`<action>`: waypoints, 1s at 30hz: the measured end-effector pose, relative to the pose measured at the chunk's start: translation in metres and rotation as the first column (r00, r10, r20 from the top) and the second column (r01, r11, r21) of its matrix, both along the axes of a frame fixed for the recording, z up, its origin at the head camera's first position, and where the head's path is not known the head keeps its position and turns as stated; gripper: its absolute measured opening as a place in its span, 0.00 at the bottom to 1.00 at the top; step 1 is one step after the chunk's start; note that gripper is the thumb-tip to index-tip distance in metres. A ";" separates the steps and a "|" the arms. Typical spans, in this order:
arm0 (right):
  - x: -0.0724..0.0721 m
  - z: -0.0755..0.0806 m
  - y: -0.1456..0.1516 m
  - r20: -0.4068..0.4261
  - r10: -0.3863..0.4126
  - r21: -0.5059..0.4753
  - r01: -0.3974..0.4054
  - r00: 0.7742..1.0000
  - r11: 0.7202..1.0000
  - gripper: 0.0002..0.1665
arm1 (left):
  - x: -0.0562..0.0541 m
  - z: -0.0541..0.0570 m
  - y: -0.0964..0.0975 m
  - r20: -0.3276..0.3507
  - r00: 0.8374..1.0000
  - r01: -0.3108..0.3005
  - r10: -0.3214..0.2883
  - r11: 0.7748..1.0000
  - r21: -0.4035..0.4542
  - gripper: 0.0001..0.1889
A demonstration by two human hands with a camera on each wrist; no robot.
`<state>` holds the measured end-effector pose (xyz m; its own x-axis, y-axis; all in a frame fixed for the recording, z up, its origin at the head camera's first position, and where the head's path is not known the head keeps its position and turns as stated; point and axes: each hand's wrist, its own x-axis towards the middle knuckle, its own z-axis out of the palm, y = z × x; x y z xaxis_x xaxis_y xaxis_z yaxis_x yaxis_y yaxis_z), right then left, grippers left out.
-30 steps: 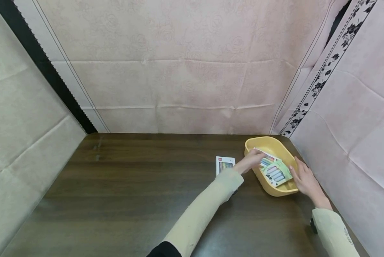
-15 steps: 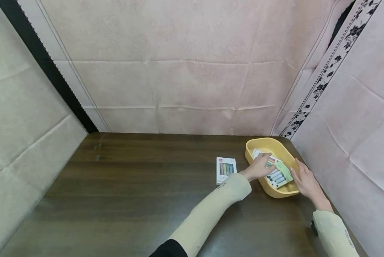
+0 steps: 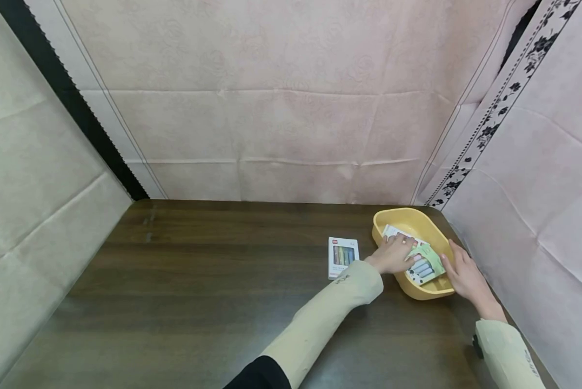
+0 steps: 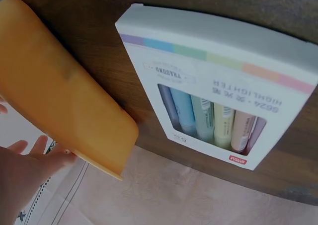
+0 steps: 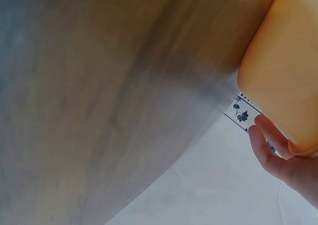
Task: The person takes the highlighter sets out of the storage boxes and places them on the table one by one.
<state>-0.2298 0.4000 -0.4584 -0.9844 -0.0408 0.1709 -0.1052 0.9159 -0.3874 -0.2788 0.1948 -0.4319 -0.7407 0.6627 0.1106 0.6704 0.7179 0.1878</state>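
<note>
A yellow plastic basket stands at the right of the table, with a green-and-white pack of thick pens and a white pack partly under it. My left hand reaches over the basket's left side. Its fingers lie over the packs, half covering them; the fingertips' contact is hard to see. With thumb inside and fingers outside, my right hand holds the basket's right rim. Just left of the basket a white box of highlighters lies on the table, its window showing several pastel pens.
The dark wooden table reaches far to the left. Pale cloth hangs behind it, and another cloth with a black floral border hangs close beside the basket and right arm.
My left hand has moved right and slightly nearer over the basket, uncovering the highlighter box on the table and the white pack's back corner. The right hand stays on the rim.
</note>
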 end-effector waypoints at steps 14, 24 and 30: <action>0.001 0.001 0.000 -0.009 0.008 0.000 -0.008 1.000 1.000 0.36 | 0.004 -0.001 0.001 -0.006 0.996 -0.093 0.094 0.976 -0.196 0.28; 0.001 -0.001 -0.001 -0.038 0.020 -0.001 -0.020 0.999 1.000 0.36 | 0.005 -0.009 0.006 -0.026 0.992 -0.123 0.121 0.939 -0.322 0.29; 0.000 0.000 0.000 -0.029 0.015 0.005 -0.015 0.999 1.000 0.36 | 0.008 -0.009 0.009 -0.025 0.995 -0.101 0.099 0.924 -0.368 0.29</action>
